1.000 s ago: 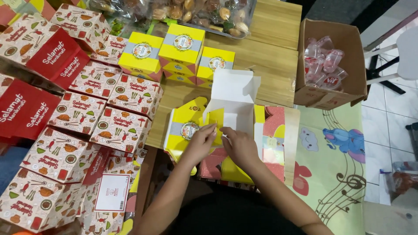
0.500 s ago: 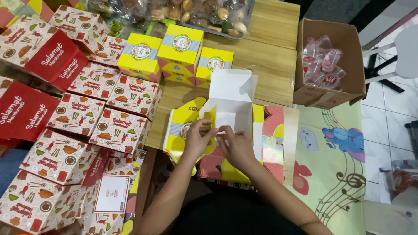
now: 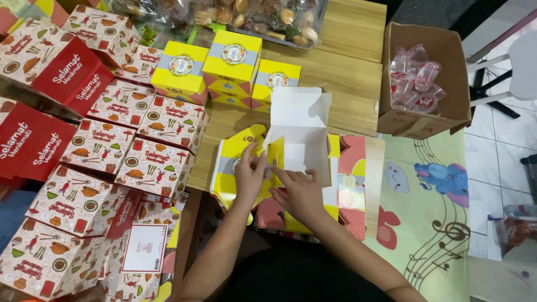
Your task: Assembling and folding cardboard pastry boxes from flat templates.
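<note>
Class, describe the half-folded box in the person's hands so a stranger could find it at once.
Start at the wooden table and come to its near edge, where the left hand and right hand meet. Between them stands the half-folded yellow cardboard box. Unlike the closed yellow boxes behind, it gapes open, showing a white inside.

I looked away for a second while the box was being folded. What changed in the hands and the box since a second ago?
Both hands, left hand and right hand, moved slightly up into the open yellow box, fingers pinching its front flap. The box, finished yellow boxes and cardboard carton stayed put.
</note>
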